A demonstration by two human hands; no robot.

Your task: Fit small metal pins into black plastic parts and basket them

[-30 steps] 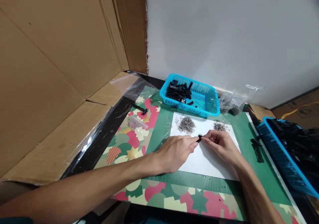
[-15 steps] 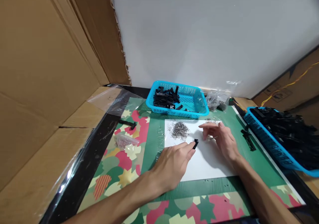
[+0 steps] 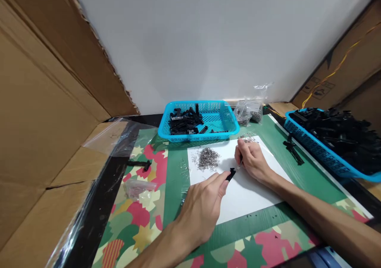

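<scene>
My left hand (image 3: 205,198) is closed on a small black plastic part (image 3: 231,174), its end sticking out past the fingertips over a white sheet (image 3: 250,198). Just right of it, my right hand (image 3: 252,160) is curled round a thin, light-coloured tool (image 3: 239,165). Only the tool's tip shows, pointing down towards the black part with a small gap between them; its kind is hidden by my fingers. To the left of the right hand, a pile of tiny metal pieces (image 3: 208,159) lies on the sheet.
A blue basket (image 3: 198,137) of black parts stands at the back, beside clear bags (image 3: 248,111). Another blue basket (image 3: 330,157), heaped with black parts, is on the right. Single black parts lie left (image 3: 139,164) and right (image 3: 294,152). Cardboard (image 3: 38,101) walls the left side.
My right hand has gone from spread fingers to a closed grip on the thin tool and turned its tip towards the black part. The left hand keeps its hold. The whole view has shifted.
</scene>
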